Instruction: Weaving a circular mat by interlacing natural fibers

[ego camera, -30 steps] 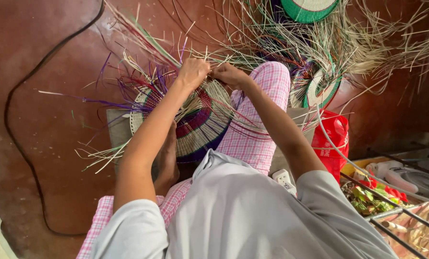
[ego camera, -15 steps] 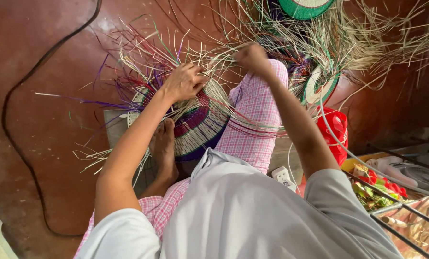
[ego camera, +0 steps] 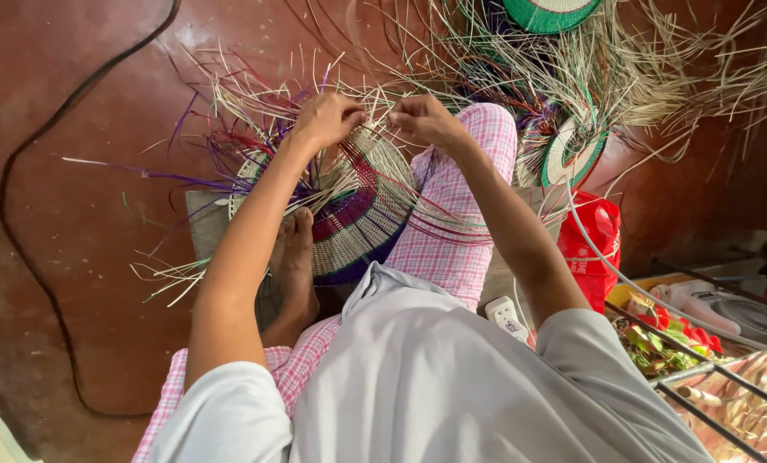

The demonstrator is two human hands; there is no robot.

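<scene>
A half-woven round straw piece with cream, maroon and purple bands rests against my raised knee in pink checked cloth. Loose cream, purple and red straw ends stick out from its far rim. My left hand is closed on the rim and its strands. My right hand sits just to the right, fingers pinched on thin strands at the same edge. My bare foot lies under the piece.
A black cable curves over the red-brown floor at left. Piled straw and green-and-white woven pieces lie at the top right. A red bag, a white plug and a wire rack stand at right.
My right hand, which had swung up and right drawing strands, has come back beside the left hand at the rim. The left hand stayed on the woven piece.
</scene>
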